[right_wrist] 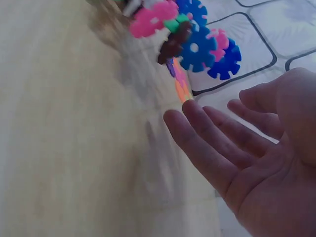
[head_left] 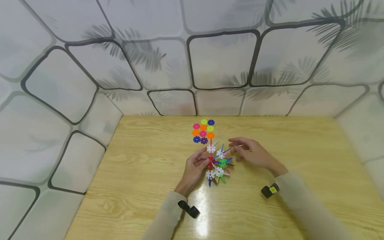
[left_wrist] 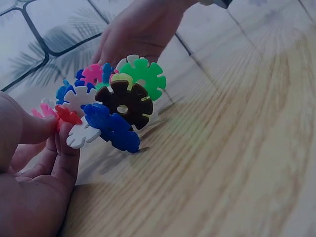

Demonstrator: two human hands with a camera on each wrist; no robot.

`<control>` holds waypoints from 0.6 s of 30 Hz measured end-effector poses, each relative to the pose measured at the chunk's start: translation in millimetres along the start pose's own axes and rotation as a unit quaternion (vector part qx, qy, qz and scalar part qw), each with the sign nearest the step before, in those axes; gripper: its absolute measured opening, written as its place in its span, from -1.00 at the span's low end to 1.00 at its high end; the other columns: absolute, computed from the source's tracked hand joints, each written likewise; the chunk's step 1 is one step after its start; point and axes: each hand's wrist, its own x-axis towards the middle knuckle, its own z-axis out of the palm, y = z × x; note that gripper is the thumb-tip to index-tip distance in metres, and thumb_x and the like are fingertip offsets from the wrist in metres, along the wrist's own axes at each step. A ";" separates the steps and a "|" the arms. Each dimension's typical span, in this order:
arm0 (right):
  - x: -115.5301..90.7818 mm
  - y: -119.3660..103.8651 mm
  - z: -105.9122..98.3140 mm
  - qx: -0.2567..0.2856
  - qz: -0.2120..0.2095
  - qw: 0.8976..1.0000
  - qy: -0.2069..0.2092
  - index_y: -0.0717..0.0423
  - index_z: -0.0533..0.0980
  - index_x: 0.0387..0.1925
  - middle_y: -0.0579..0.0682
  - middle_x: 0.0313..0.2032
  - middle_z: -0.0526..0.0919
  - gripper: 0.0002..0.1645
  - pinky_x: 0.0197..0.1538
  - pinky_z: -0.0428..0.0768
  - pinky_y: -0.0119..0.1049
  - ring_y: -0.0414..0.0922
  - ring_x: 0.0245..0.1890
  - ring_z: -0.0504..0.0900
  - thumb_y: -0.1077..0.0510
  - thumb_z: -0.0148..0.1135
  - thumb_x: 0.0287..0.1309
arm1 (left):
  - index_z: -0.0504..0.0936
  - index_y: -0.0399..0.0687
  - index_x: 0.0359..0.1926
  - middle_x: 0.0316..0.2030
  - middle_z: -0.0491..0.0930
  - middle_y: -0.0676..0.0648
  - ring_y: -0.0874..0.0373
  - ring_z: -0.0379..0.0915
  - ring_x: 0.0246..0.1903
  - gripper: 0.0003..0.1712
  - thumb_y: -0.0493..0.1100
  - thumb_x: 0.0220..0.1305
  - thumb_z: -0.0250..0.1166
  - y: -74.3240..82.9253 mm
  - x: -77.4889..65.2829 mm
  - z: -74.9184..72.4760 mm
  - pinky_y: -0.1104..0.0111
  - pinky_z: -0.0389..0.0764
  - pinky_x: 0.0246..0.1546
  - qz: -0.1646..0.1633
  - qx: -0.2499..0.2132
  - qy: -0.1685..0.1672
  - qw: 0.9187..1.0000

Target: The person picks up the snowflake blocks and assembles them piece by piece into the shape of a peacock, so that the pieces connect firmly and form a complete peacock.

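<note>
My left hand (head_left: 194,170) pinches a red notched disc (left_wrist: 68,114) at the left side of a cluster of interlocking snowflake discs (head_left: 219,171). White, green, blue, brown and pink discs are slotted together in it at different angles. In the left wrist view, a brown disc (left_wrist: 124,104) and a blue disc (left_wrist: 117,131) face the camera, with a green disc (left_wrist: 143,79) behind. My right hand (head_left: 250,153) is just right of the cluster, fingers loosely extended and holding nothing. In the right wrist view its fingers (right_wrist: 217,136) are apart from the discs.
Several loose discs (head_left: 203,127) in orange, pink, yellow, blue and purple lie flat beyond the cluster on the wooden table (head_left: 144,160). A patterned wall panel (head_left: 222,60) rises at the table's far edge, with another at the left.
</note>
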 end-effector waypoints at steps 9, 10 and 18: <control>-26.1 3.7 23.0 0.089 0.056 0.994 -0.003 0.23 0.18 0.65 0.44 0.46 0.50 -0.36 -0.05 0.88 -0.10 0.27 0.28 0.71 0.10 0.01 0.75 | 0.38 -0.37 0.56 -0.11 0.69 0.05 0.36 0.66 -0.18 -0.37 -0.52 0.53 0.18 0.4 -1.4 -0.3 0.55 0.72 -0.05 0.004 -0.020 0.000 1.000; -28.4 3.0 26.2 0.096 0.062 0.993 -0.004 0.21 0.16 0.66 0.44 0.47 0.48 -0.34 -0.05 0.88 -0.09 0.28 0.30 0.70 0.08 0.01 0.75 | 0.37 -0.38 0.56 -0.11 0.69 0.06 0.36 0.65 -0.19 -0.38 -0.52 0.54 0.17 0.6 -1.6 -0.1 0.55 0.72 -0.06 0.006 -0.021 -0.001 1.000; -44.5 -1.7 50.0 0.159 0.089 0.983 0.009 0.09 -0.01 0.73 0.53 0.53 0.29 -0.23 -0.02 0.87 0.03 0.38 0.38 0.60 -0.03 0.00 0.76 | 0.36 -0.33 0.57 -0.17 0.67 0.13 0.35 0.64 -0.26 -0.38 -0.52 0.55 0.14 0.9 -3.0 1.1 0.53 0.73 -0.11 0.004 -0.036 -0.001 0.999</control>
